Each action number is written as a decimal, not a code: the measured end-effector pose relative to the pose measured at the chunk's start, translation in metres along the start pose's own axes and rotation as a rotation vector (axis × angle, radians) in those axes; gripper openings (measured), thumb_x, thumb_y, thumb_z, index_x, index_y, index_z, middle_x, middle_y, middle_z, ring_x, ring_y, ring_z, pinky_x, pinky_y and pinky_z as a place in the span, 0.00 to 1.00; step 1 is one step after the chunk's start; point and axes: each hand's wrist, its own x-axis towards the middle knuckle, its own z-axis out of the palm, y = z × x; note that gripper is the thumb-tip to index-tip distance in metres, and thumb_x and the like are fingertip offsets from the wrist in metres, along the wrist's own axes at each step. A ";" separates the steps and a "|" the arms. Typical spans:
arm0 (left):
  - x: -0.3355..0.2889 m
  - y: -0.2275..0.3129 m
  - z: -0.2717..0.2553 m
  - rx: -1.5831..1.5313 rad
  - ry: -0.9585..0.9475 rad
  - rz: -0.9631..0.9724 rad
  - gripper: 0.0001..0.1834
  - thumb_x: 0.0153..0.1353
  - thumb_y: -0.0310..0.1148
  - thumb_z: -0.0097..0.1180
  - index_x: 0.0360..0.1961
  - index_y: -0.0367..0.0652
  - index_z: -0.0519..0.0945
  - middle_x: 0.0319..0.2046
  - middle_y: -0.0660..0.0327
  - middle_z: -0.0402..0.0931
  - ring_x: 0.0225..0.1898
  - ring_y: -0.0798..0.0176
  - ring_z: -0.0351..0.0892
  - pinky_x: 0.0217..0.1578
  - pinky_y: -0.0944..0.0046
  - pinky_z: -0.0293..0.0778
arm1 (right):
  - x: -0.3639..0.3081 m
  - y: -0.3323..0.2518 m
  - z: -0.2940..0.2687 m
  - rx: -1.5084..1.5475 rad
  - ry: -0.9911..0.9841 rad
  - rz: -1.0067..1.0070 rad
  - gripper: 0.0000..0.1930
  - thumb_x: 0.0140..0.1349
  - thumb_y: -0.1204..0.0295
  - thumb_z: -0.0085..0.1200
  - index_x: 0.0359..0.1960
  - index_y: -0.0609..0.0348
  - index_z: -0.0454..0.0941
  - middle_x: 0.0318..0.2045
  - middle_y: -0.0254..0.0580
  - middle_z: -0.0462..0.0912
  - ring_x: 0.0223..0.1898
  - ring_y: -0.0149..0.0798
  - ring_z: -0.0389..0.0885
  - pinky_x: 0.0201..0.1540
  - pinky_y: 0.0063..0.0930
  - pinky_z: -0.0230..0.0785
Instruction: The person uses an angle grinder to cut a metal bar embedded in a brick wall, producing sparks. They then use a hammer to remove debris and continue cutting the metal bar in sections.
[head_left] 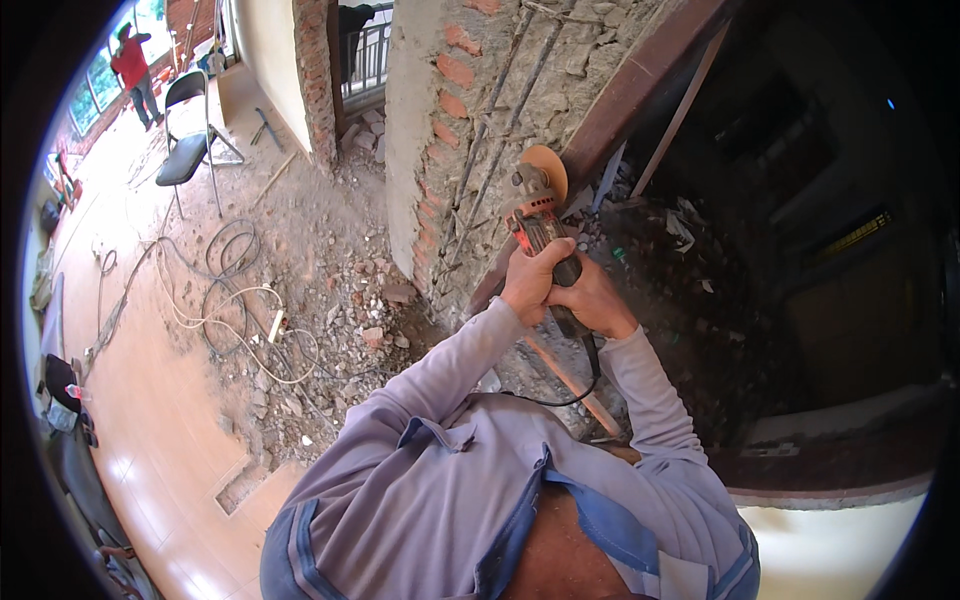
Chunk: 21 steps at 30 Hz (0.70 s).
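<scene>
An angle grinder (540, 220) with a tan disc (546, 172) is held out in front of me in both hands. My left hand (530, 278) is closed round the grinder's body. Behind it, my right hand (597, 298) wraps the dark rear handle, and a black cord (590, 375) hangs from its end. The disc is at the dark reddish wooden frame (625, 95) beside the broken wall (545, 80); whether it touches cannot be made out. Bare steel bars (492, 100) run along the wall's exposed face.
Rubble (372, 300) covers the floor left of the wall, with tangled cables (225, 300) and a power strip (276, 326) there. A folding chair (187, 150) stands at far left. Beyond it is a person in red (130, 65). More debris (680, 235) lies in the dark opening at right.
</scene>
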 end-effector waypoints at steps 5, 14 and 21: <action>0.006 -0.002 -0.003 0.005 -0.010 -0.010 0.11 0.61 0.33 0.62 0.43 0.43 0.76 0.35 0.65 0.77 0.34 0.68 0.79 0.36 0.64 0.77 | 0.007 0.010 0.000 -0.006 0.010 -0.022 0.27 0.45 0.67 0.68 0.48 0.68 0.77 0.40 0.51 0.85 0.43 0.44 0.84 0.47 0.34 0.73; 0.008 0.002 0.004 0.007 0.007 -0.008 0.11 0.61 0.33 0.62 0.43 0.43 0.76 0.35 0.65 0.77 0.35 0.69 0.78 0.36 0.65 0.76 | 0.011 0.004 -0.006 -0.051 0.004 0.020 0.29 0.45 0.67 0.69 0.49 0.68 0.77 0.41 0.51 0.85 0.44 0.45 0.84 0.48 0.34 0.73; 0.010 0.004 0.006 0.007 0.012 -0.002 0.13 0.61 0.33 0.62 0.45 0.43 0.75 0.37 0.65 0.76 0.36 0.69 0.77 0.37 0.64 0.76 | 0.013 0.003 -0.009 -0.045 -0.008 0.044 0.30 0.45 0.67 0.68 0.51 0.68 0.76 0.43 0.52 0.84 0.46 0.45 0.84 0.50 0.34 0.73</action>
